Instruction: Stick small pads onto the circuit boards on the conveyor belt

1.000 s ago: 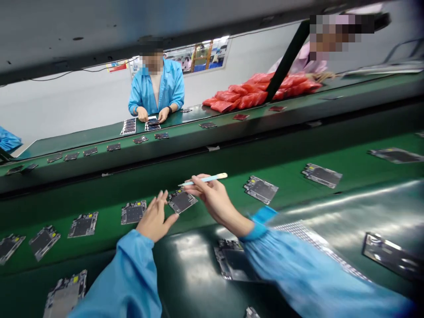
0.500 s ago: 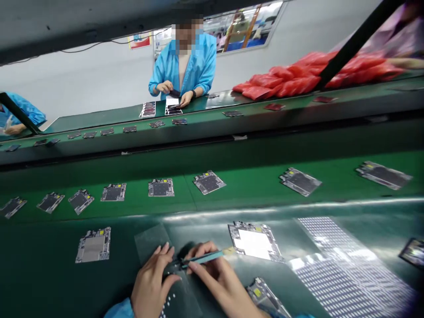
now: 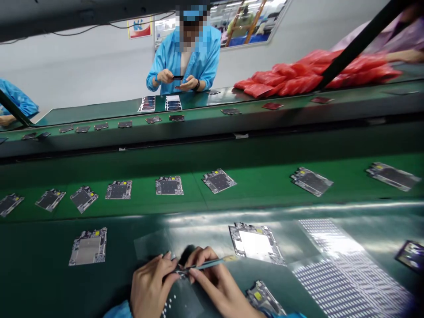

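Note:
My left hand is at the bottom centre, thumb and fingertips pinched together at a small dark piece too unclear to name. My right hand grips slim teal tweezers with a yellowish rear end; their tip meets my left fingertips. Under the hands lies a clear plastic sheet, with small white dots along its left part. A circuit board with a bright white patch rests just beyond my right hand. Another board is partly hidden by my right forearm. A third board, with a grey patch, lies to the left.
Several circuit boards lie along the green belt ahead. Sheets of small pale stickers are at right, near a dark device. Across the line, a co-worker in blue handles a dark piece; red bags are piled nearby.
My left thumb and fingers, spread apart before, have closed together at the tweezers' tip. Several belt boards appear farther right. The co-worker's hands have lifted off the white sheet.

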The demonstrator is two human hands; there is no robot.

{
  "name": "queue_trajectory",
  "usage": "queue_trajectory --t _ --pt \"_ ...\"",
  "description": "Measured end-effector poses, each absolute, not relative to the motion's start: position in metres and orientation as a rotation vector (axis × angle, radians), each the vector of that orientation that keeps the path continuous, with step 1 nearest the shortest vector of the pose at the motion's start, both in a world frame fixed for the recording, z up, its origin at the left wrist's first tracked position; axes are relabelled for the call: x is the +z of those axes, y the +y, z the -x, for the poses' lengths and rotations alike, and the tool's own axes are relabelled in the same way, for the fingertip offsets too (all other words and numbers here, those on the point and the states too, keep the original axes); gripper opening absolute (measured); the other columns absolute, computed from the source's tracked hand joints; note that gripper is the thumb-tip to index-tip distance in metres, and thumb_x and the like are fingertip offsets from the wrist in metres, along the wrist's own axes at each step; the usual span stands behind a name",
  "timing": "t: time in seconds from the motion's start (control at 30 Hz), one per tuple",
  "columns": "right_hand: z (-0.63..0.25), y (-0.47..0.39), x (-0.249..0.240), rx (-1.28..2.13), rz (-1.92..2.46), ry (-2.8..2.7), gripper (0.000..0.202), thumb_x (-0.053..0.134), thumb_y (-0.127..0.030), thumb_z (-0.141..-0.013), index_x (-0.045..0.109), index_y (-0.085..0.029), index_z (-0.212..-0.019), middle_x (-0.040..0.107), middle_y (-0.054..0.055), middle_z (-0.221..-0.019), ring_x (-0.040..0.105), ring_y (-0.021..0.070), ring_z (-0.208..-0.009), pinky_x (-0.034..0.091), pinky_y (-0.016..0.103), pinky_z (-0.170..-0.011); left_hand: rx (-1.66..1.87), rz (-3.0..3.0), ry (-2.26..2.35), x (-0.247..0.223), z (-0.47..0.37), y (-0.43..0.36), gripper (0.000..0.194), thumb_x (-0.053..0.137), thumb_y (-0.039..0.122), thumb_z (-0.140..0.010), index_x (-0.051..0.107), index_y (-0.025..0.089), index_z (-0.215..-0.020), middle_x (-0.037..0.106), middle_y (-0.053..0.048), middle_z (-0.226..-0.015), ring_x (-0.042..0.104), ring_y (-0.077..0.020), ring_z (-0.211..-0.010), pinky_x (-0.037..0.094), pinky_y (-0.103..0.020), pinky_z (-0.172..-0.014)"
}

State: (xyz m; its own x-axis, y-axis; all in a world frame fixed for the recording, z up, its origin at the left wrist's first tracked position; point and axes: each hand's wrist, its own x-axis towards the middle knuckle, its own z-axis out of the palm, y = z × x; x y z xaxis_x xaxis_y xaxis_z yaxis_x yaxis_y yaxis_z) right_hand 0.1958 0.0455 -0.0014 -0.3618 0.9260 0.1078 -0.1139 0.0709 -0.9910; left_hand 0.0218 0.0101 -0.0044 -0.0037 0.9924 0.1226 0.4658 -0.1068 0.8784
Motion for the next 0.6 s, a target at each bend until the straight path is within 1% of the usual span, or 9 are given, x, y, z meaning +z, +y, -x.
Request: queue_trajectory --t 0.1,0.17,0.27,0.33,0.43,0.5,0.53,0.6 --pt "-0.194 0.043 -0.004 1.462 0.869 -1.434 0.013 0.053 -0.032 -0.093 0.053 -0.024 -0.084 0.058 0.002 -0.079 0.057 0.0162 -0.067 0.049 0.028 -0.061 1.043 -1.73 1.538 -0.007 -0.02 0.01 0.02 0.069 0.022 -0.081 0.07 0.034 -0.097 0.075 0.0 -0.096 0.071 -0.0228 -0.09 0.055 -0.03 -0.086" --pt "-0.194 0.043 -0.002 1.486 0.872 -1.363 0.016 0.056 -0.035 -0.091 0.053 -0.023 -0.081 0.058 0.001 -0.075 0.057 0.015 -0.063 0.049 0.028 -0.058 1.037 -1.801 1.537 -0.01 -0.019 0.009 0.022 0.068 0.021 -0.082 0.069 0.034 -0.099 0.075 0.001 -0.096 0.071 -0.0217 -0.091 0.055 -0.029 -0.087" --pt "-0.198 0.056 0.012 1.562 0.89 -1.16 0.025 0.067 -0.04 -0.083 0.051 -0.022 -0.076 0.056 -0.003 -0.067 0.056 0.0128 -0.055 0.052 0.029 -0.058 1.02 -1.899 1.523 -0.011 -0.017 0.007 0.028 0.068 0.02 -0.082 0.066 0.034 -0.106 0.073 0.0 -0.104 0.069 -0.0217 -0.097 0.054 -0.027 -0.088" --pt "-0.203 0.081 0.027 1.586 0.92 -1.038 0.03 0.075 -0.04 -0.076 0.05 -0.022 -0.073 0.056 -0.005 -0.064 0.057 0.012 -0.054 0.055 0.031 -0.063 1.001 -1.969 1.498 -0.008 -0.017 0.01 0.032 0.068 0.02 -0.081 0.063 0.033 -0.11 0.07 -0.001 -0.112 0.066 -0.0228 -0.105 0.054 -0.029 -0.09" --pt "-0.206 0.137 0.043 1.469 0.995 -0.971 0.039 0.082 -0.044 -0.064 0.052 -0.022 -0.075 0.059 -0.005 -0.066 0.062 0.014 -0.06 0.058 0.034 -0.07 0.982 -2.083 1.513 0.002 -0.019 0.032 0.032 0.068 0.02 -0.08 0.059 0.029 -0.11 0.067 -0.005 -0.117 0.062 -0.0263 -0.11 0.054 -0.038 -0.092" --pt "-0.2 0.18 0.043 1.372 1.016 -0.998 0.049 0.084 -0.05 -0.054 0.05 -0.024 -0.078 0.061 -0.006 -0.066 0.064 0.0155 -0.059 0.058 0.033 -0.067 0.936 -2.144 1.637 0.008 -0.02 0.062 0.038 0.068 0.024 -0.08 0.054 0.024 -0.115 0.059 -0.011 -0.125 0.057 -0.0309 -0.116 0.052 -0.047 -0.093" --pt "-0.195 0.199 0.04 1.353 1.018 -1.014 0.052 0.085 -0.05 -0.051 0.048 -0.024 -0.077 0.061 -0.006 -0.064 0.064 0.0157 -0.057 0.058 0.033 -0.064 0.882 -2.183 1.702 0.011 -0.021 0.081 0.043 0.067 0.027 -0.08 0.05 0.02 -0.119 0.053 -0.015 -0.129 0.053 -0.0333 -0.119 0.05 -0.051 -0.094" --pt "-0.184 0.231 0.029 1.345 1.033 -1.054 0.051 0.085 -0.048 -0.05 0.046 -0.024 -0.073 0.06 -0.007 -0.055 0.064 0.0165 -0.05 0.058 0.032 -0.057 0.74 -2.278 1.765 0.014 -0.02 0.122 0.048 0.063 0.031 -0.083 0.044 0.013 -0.123 0.045 -0.022 -0.136 0.046 -0.0358 -0.126 0.044 -0.055 -0.099"
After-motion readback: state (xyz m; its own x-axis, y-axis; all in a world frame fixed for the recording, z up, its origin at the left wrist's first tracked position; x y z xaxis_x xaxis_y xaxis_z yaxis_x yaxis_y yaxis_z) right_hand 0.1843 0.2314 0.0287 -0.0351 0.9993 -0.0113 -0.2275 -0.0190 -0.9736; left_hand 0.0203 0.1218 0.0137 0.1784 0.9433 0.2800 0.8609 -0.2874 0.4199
